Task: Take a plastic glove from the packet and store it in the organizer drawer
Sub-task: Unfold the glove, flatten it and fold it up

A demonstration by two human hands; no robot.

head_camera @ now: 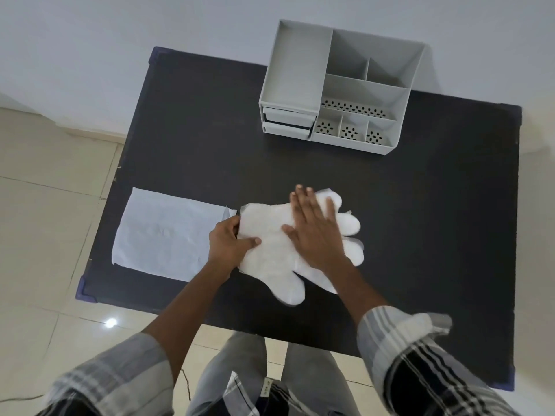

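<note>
Head view: plastic glove (270, 259) lies flat on the dark table (186, 130), centre of frame, fingers toward lower right. Right hand (315, 232) open, palm pressed flat on it. Left hand (226, 246) pinches the glove's cuff edge, thumb on top. Packet (163, 235) flat at centre left, just beside the cuff. Grey organizer (339, 91) upper centre-right, well apart, both drawers (288, 121) closed.

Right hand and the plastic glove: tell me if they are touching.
Touching. The head view shows the right hand pressed flat, palm down, on the plastic glove, covering its middle where it lies on the table.
</note>
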